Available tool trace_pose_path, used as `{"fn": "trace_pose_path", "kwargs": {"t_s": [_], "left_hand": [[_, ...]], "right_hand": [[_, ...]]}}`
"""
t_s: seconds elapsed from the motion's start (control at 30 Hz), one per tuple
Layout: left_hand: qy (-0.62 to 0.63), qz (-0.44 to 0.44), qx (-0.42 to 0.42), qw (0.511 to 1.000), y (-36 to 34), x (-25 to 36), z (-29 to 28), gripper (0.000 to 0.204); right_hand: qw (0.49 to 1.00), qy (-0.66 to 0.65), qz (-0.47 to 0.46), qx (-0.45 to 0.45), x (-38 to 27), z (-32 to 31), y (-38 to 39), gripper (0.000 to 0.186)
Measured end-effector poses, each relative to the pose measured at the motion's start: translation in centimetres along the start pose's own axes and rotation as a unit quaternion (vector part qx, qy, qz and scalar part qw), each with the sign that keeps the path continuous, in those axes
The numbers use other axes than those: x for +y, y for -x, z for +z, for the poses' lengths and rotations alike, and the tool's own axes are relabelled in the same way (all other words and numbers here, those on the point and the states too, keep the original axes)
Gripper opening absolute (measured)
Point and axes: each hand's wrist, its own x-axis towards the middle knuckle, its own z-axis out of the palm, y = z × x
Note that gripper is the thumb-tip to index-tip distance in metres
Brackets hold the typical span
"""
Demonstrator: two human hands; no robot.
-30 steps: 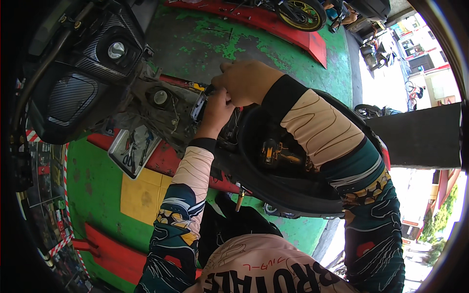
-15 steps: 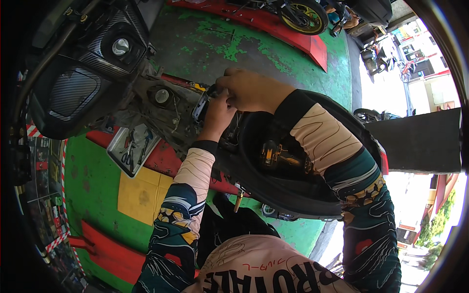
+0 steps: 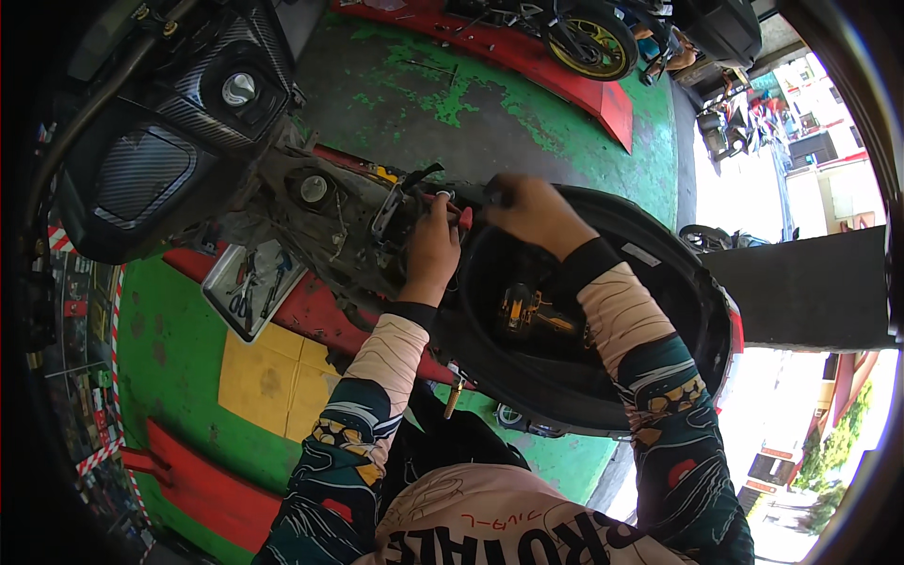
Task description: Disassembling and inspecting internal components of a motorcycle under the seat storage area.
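In front of me is a partly stripped scooter, its bare frame (image 3: 344, 226) showing ahead of the open black under-seat bin (image 3: 603, 377). My left hand (image 3: 435, 250) is closed at the front edge of that bin, fingers pinching a red cable-like piece (image 3: 465, 218) with a thick end. A small shiny metal bit shows at the fingertips. My right hand (image 3: 539, 217) hovers over the bin, apart from the left, its fingers curled and slightly blurred. Something dark appears at those fingers, too unclear to name. A black strap (image 3: 422, 175) sticks up beyond my left hand.
A yellow-and-black power tool (image 3: 520, 309) lies inside the bin. Below the frame, a metal tray (image 3: 224, 299) holds several hand tools, near yellow cardboard (image 3: 268, 381). Dark scooter bodywork (image 3: 146, 179) rises at left. Another motorcycle's wheel (image 3: 591, 45) stands by a red ramp (image 3: 612, 113).
My right hand has drawn away from the left, toward the right over the bin. The red piece and the black strap have come into sight. The left hand remains near the same spot.
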Motion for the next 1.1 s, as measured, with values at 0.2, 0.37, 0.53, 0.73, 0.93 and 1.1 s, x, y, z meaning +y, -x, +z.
{"fn": "trace_pose_path", "kwargs": {"t_s": [0.2, 0.37, 0.53, 0.73, 0.93, 1.1], "left_hand": [[0.087, -0.023, 0.036, 0.995, 1.0, 1.0, -0.2, 0.052], [0.057, -0.033, 0.027, 0.997, 1.5, 2.7, -0.6, 0.051], [0.078, -0.034, 0.063, 0.994, 1.2, 2.8, 0.9, 0.049], [0.105, -0.093, 0.062, 0.988, 1.2, 2.1, 1.2, 0.049], [0.106, -0.108, 0.033, 0.988, 1.1, 2.0, 0.8, 0.053], [0.151, -0.112, 0.022, 0.982, 1.7, 1.3, 0.9, 0.053]], "right_hand": [[0.997, 0.071, -0.021, 0.016, 2.5, 6.7, 0.4, 0.026], [0.993, 0.107, -0.047, -0.009, 3.7, 6.8, -0.4, 0.024], [0.993, 0.102, -0.059, 0.006, 4.4, 6.7, -1.4, 0.024], [0.997, 0.043, 0.037, 0.043, 2.1, 3.6, -2.7, 0.024], [0.997, 0.081, 0.007, -0.007, 3.3, 4.0, -2.4, 0.022], [1.0, 0.01, 0.028, 0.007, 4.7, 4.5, -1.6, 0.023]]}}
